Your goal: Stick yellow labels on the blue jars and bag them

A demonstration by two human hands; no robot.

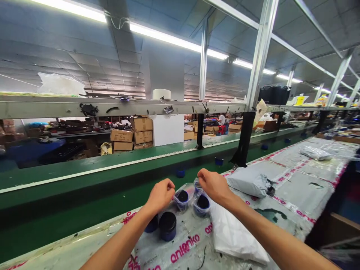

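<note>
Seen from the head-worn camera, two bare forearms reach out over a long workbench covered in a white plastic sheet printed with pink lettering (292,187). The left hand (161,195) is curled into a loose, nearly closed shape at 11 o'clock, just beside a squat dark blue jar with a black lid, wrapped in a clear plastic bag (182,198). The right hand (213,185) is also curled, its fingertips (200,173) bent down at 12 o'clock onto the top of a third bagged jar, mostly hidden beneath them. Whether either hand has a firm grip on the plastic cannot be told.

A second clear-bagged dark blue jar (202,205) stands touching the first. Nearer, at 11 o'clock, two unwrapped dark blue jars with black lids (168,226) stand upright. A flat white plastic mailer bag (236,236) lies at 1 o'clock, and a filled grey-white mailer bag (249,182) lies farther off at 1 o'clock. Beyond the bench runs a green conveyor belt (112,165), with stacked cardboard cartons (132,137) past it.
</note>
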